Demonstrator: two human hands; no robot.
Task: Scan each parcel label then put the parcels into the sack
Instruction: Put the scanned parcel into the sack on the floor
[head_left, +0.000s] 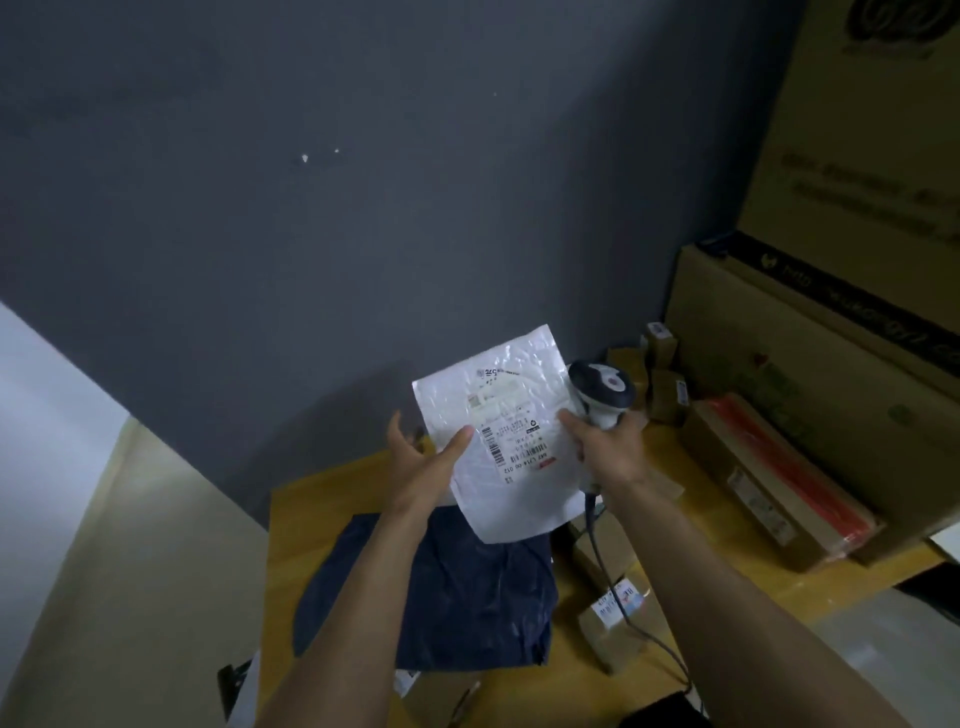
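My forearms (363, 597) are filling the bottom of my view, stretching out over a yellow wooden table (311, 519). The left hand (415, 457) is holding the white parcel (509, 431) by its left edge, thumb pressing on the front and fingers spreading behind. The parcel is hanging in the air above the table, its label (511, 441) facing me. The right hand (608, 447) is wrapping around the handle of a scanner (602, 387) and touching the parcel's right edge. The scanner's cable (623, 597) is trailing down across small cardboard boxes (608, 618). A dark blue sack (467, 597) is lying flat on the table beneath the parcel. Big cartons (810, 389) are standing stacked at the right, against a grey wall (311, 208).
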